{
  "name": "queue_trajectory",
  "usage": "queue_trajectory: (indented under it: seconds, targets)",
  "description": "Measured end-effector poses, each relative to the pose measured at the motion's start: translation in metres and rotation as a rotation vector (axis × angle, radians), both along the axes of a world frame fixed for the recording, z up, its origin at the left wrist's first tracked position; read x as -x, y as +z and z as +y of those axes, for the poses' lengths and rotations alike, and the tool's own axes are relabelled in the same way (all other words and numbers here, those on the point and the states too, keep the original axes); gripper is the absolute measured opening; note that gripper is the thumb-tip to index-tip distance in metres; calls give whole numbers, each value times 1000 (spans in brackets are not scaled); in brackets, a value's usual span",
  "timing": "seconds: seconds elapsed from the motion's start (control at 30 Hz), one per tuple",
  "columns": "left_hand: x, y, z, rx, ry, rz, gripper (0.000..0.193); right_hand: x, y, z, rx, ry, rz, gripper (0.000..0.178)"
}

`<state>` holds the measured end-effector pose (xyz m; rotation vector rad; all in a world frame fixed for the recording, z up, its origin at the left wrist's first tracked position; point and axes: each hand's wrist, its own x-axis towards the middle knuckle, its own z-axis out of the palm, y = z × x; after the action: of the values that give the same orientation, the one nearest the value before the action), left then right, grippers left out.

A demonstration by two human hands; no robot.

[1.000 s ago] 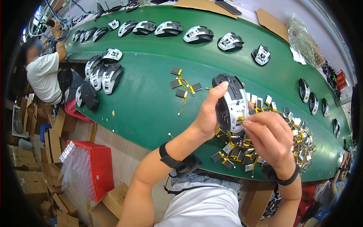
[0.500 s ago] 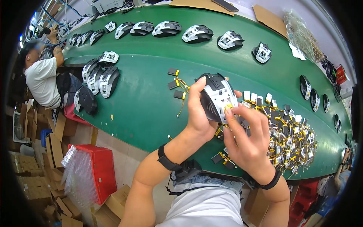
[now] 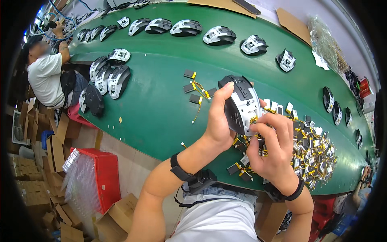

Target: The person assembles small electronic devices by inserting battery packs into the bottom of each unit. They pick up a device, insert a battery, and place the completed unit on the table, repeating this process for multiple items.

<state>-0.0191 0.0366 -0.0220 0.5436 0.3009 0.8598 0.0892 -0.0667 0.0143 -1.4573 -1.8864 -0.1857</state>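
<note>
A black-and-white computer mouse (image 3: pixel 249 105) is tilted up in my left hand (image 3: pixel 219 127), whose fingers and thumb wrap around its sides. My right hand (image 3: pixel 274 147) is closed at the mouse's lower end, its bent fingertips against a yellow-wired battery (image 3: pixel 253 119) in an opening of the white shell. Most of that battery is hidden by the shell and my fingers. Below and right of the mouse spreads a heap of small batteries (image 3: pixel 312 151) with yellow wires. Several loose batteries (image 3: pixel 195 99) lie left of the mouse.
A cluster of mice (image 3: pixel 104 78) sits at left on the green table (image 3: pixel 157 105). More mice (image 3: pixel 185 28) line the raised far strip, continuing down the right. At far left sits another person (image 3: pixel 48 76). A red crate (image 3: pixel 107 177) and cardboard boxes (image 3: pixel 117 215) stand on the floor.
The view has shifted slightly, so the scene lies a little differently in it. My right fingertips have moved off the top of the yellow piece and now curl at the mouse's lower edge.
</note>
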Motion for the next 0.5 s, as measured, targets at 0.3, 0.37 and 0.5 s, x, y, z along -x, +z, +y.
queue_trajectory:
  seconds: [0.3, 0.37, 0.5]
  targets:
    - [1, -4, 3, 90, -73, -73, 60, -10, 9, -16, -77, 77, -347, 40]
    - [-2, -8, -3, 116, -41, -5, 59, -3, 2, -27, -26, 28, -445, 42]
    - [-7, -5, 0, 125, -6, 22, 61, 3, 0, -20, 10, 16, -321, 39]
